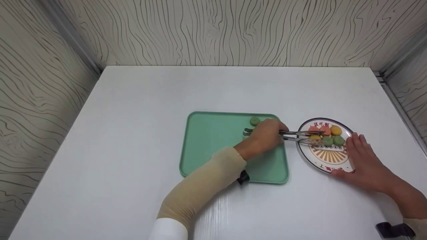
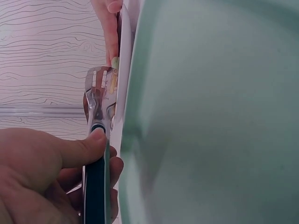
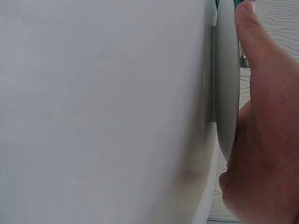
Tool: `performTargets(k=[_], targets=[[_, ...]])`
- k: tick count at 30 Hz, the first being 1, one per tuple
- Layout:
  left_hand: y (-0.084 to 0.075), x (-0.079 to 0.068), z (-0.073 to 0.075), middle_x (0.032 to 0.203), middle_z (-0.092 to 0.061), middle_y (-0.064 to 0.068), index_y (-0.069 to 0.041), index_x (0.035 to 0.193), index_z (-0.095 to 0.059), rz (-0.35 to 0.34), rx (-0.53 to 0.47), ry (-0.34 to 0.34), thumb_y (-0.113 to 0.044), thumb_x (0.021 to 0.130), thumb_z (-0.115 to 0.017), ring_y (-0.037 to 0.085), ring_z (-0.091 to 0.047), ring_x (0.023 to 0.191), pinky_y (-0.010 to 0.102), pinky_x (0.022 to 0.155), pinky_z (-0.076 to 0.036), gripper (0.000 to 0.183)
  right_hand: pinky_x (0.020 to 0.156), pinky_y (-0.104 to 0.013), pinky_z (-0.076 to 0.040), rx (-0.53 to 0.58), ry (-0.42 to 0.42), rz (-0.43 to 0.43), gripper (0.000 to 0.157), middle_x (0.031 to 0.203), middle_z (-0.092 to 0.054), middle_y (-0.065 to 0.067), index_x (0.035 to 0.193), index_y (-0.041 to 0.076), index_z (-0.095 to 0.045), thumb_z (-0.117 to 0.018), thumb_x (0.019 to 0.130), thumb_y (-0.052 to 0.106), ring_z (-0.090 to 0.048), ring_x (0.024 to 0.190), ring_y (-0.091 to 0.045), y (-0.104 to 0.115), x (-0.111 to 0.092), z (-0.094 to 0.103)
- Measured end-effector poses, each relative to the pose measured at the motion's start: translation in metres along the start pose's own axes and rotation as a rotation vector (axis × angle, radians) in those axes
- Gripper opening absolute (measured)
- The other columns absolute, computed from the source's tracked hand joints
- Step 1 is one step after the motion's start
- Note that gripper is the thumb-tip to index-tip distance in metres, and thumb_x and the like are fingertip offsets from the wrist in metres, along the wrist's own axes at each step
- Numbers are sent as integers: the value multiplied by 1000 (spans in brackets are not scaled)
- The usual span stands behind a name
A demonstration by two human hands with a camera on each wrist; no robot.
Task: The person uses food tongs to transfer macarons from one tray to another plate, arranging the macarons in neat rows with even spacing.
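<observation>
My left hand point(image 1: 265, 136) grips metal tongs point(image 1: 290, 136) with dark handles, thumb along the top in the left wrist view. The tong heads reach over a round printed plate point(image 1: 312, 158) among several small round macarons: pink point(image 1: 325, 130), yellow point(image 1: 336, 130) and green point(image 1: 338, 140). Whether the tongs pinch one cannot be told. My right hand point(image 1: 370, 166) rests against the plate's right rim, fingers extended and thumb at the near edge. A green macaron point(image 1: 255, 121) lies on the green tray point(image 1: 213, 150), beside my left hand.
The tray and plate stand side by side on a white table point(image 1: 116, 133). Walls with a wood-grain pattern point(image 1: 213, 33) enclose its back and sides. Dark wrist straps point(image 1: 243, 177) show under the left sleeve and at the right wrist.
</observation>
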State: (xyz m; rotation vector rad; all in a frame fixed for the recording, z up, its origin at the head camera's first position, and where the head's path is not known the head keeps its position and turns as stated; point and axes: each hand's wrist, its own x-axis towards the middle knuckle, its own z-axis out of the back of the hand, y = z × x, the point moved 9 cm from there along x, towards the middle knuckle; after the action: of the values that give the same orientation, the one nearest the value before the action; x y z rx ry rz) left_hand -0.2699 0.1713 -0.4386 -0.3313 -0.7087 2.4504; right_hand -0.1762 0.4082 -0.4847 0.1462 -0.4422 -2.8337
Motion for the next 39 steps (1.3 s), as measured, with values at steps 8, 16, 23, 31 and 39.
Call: performTargets(k=[8,16,23,31,39], targets=[[1,1,-1,121,-71,-11,-20,126,-74,31,-9,13,-9,95,-73,0,-60,110,15,93,-46,33,113,-23,22,2,0,7,116,160,7,-41,152,-21,-3,-75,89,45,21,150,-44,0,0,0],[1,1,-3,120,-72,-11,-20,125,-75,51,-31,30,-7,95,-71,-2,-61,108,15,91,-47,33,113,-23,22,-1,3,11,116,159,5,-42,151,-22,-3,-75,89,45,21,150,-45,1,0,0],[0,1,-1,121,-72,-11,-19,126,-74,41,-22,17,-7,94,-72,0,-61,109,15,92,-47,34,114,-23,22,9,-4,21,116,159,6,-42,152,-22,-3,-75,89,44,21,150,-45,2,0,2],[-1,1,0,120,-72,-10,-19,126,-74,16,-6,1,-8,93,-74,1,-61,110,16,93,-47,35,112,-22,22,7,5,10,115,159,7,-41,151,-22,-3,-74,90,45,20,150,-46,1,0,1],[-2,1,0,116,-73,-10,-18,124,-75,-20,-16,-15,-7,92,-74,1,-62,106,15,90,-47,33,113,-22,21,5,-14,22,115,159,6,-41,152,-22,-4,-74,89,45,20,150,-45,2,-1,3]])
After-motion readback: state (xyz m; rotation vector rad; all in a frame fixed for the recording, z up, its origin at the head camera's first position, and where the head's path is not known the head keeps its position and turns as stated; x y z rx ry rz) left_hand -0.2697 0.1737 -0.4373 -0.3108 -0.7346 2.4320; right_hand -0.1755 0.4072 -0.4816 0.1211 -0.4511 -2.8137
